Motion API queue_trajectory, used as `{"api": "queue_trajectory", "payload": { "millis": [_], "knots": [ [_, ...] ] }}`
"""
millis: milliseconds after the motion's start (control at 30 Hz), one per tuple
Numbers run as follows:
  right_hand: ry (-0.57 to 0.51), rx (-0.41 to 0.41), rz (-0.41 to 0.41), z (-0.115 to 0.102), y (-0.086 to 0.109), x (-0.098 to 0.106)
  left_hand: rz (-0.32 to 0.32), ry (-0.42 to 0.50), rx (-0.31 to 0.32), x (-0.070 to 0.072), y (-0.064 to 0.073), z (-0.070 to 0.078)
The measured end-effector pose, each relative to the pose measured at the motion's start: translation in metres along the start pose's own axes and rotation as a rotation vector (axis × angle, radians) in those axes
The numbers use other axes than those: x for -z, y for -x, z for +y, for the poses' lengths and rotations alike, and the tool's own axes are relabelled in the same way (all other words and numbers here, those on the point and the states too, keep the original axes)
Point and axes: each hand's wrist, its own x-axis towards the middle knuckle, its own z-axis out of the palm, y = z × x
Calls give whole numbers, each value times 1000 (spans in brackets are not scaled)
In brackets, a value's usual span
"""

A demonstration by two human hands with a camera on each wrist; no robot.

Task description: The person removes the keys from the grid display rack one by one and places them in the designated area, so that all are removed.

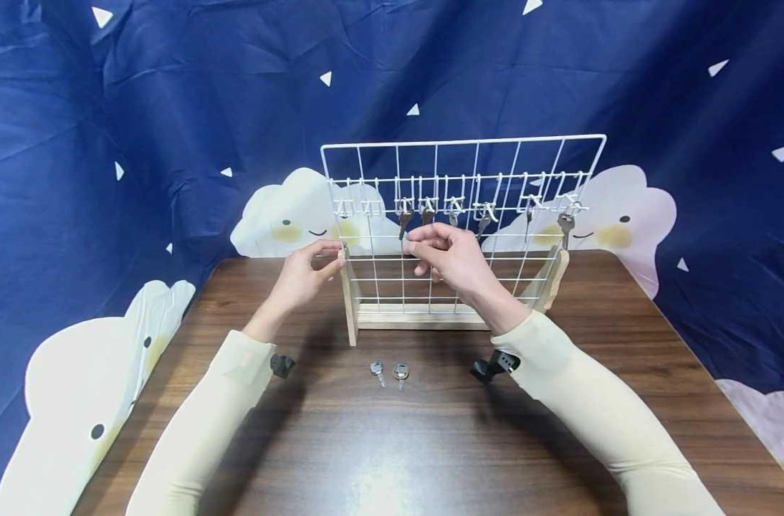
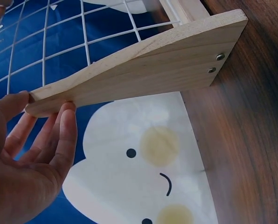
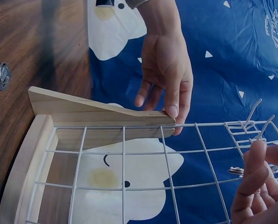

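Note:
My left hand [image 1: 304,269] pinches the upper end of the wooden side support [image 2: 143,65] of a white wire grid rack [image 1: 431,145], its thumb on one side and fingers on the other. In front of the grid is my right hand [image 1: 453,258], thumb and index finger bent close together beside a hanging key [image 1: 405,221]. Whether these fingertips grip that key is too small to tell. In the right wrist view, a key [image 3: 235,171] shows partly behind the right hand's fingers. More keys hang on hooks to the right, among them the rightmost key [image 1: 566,223].
Two loose keys, a left one [image 1: 378,371] and a right one [image 1: 401,373], lie on the brown wooden table [image 1: 340,437] before the rack. White hooks [image 3: 253,112] jut from the grid's upper part. Behind hangs a blue cloth [image 1: 237,93] with cloud faces.

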Motion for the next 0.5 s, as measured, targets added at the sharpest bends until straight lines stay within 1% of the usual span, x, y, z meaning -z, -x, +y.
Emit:
{"api": "queue_trajectory", "payload": {
  "millis": [267,500],
  "knots": [
    [-44,8,44,-1,-6,-1,2,-3,-1,0,0,0],
    [-42,16,94,1,-8,-2,1,-5,0,0,0,0]
  ]
}}
